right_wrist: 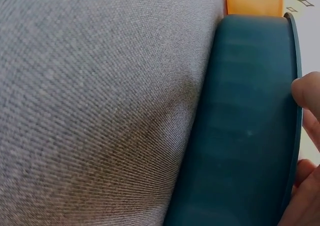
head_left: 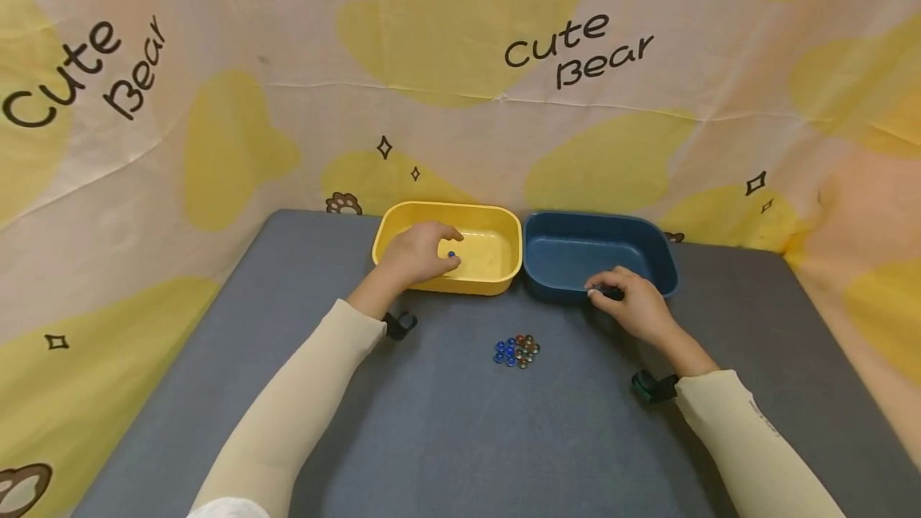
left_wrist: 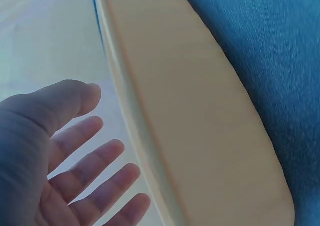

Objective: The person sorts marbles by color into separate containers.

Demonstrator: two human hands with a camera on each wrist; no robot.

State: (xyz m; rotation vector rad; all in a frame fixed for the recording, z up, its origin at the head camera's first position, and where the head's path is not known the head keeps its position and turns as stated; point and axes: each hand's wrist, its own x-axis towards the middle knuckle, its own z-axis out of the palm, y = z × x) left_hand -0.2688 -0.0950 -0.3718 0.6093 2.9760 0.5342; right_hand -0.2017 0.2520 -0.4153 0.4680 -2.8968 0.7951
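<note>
My left hand (head_left: pixel 420 253) hovers over the yellow bin (head_left: pixel 496 288), its thumb and fingers spread apart. A blue marble (head_left: pixel 451 254) shows between its thumb and fingers in the head view, against the bin's interior. In the left wrist view the left fingers (left_wrist: pixel 95 166) look relaxed beside the bin's rim, with nothing in their grasp. At the near rim of the dark blue bin (head_left: pixel 554 242), my right hand (head_left: pixel 633 302) grips the edge. The right wrist view has its thumb on the outer side and its other fingers on the inner side of that rim.
Several marbles (head_left: pixel 516 350), some blue and some brownish or clear, lie clustered on the grey table (head_left: pixel 446 422) in front of the bins. The two bins stand side by side against a patterned cloth backdrop (head_left: pixel 460 126).
</note>
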